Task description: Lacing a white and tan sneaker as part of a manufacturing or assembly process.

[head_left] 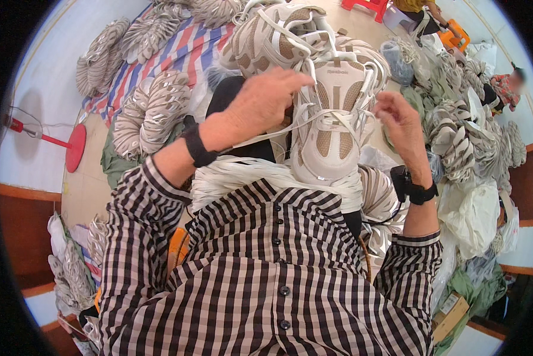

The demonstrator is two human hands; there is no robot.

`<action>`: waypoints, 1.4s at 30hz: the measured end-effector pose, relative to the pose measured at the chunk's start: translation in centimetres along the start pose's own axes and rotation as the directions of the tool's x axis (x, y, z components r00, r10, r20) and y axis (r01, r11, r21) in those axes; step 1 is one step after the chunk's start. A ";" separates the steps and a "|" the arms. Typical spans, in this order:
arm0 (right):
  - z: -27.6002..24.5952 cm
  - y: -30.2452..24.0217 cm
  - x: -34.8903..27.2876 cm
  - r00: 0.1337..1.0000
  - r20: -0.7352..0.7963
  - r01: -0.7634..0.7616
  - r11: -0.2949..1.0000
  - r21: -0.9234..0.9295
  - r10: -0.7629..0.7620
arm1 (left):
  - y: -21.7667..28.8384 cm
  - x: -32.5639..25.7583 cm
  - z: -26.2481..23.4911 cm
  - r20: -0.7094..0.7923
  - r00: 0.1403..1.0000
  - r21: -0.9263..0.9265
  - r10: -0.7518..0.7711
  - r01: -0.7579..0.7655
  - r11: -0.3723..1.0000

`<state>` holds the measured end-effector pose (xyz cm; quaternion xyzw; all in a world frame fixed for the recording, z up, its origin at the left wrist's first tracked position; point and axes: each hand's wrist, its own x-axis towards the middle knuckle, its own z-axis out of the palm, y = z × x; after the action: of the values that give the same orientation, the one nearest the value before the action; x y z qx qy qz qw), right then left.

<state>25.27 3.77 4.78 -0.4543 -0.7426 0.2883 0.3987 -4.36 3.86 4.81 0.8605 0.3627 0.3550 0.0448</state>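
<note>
A beige and white sneaker upper (330, 141) lies in front of my body, toe toward me, its white shoelace (336, 118) crossing the tongue. My left hand (260, 107) is at the upper's left collar edge, fingers closed in a pinch on the lace. Off the right edge, my right hand (400, 115) is raised with its fingers curled in; a lace runs close to the fingertips, and what they hold cannot be made out. Across my lap lies a bundle of loose white laces (236, 181). Another upper (272, 44) rests just beyond.
Tied bundles of uppers (150, 113) lie at left, some by a striped sheet (177, 56). More bundles (453, 139) and plastic bags (471, 216) crowd the right. A red round-based stand (76, 148) is at far left. Other people (506, 89) are at the far right.
</note>
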 end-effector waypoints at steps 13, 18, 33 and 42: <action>-0.6 -6.6 5.2 0.706 0.584 0.703 0.492 -0.514 -0.399 | 1.0 7.4 -1.1 0.615 0.718 0.133 0.325 -0.501 0.855; -0.9 -6.4 5.6 0.642 0.706 0.746 0.457 -0.485 -0.299 | 0.9 8.2 -0.6 0.672 0.673 0.088 0.309 -0.486 0.869; -0.7 -5.2 5.3 0.564 0.759 0.819 0.334 -0.466 -0.325 | 1.1 7.5 0.1 0.622 0.699 0.074 0.353 -0.501 0.862; 1.4 -4.8 4.9 0.780 0.579 0.590 0.589 -0.553 -0.238 | 2.6 7.8 1.7 0.618 0.786 0.252 0.017 -0.218 0.943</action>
<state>20.59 6.06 9.47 -0.3004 -0.9510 -0.0291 0.0679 2.05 7.33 8.93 0.9457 0.3251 0.0006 0.0008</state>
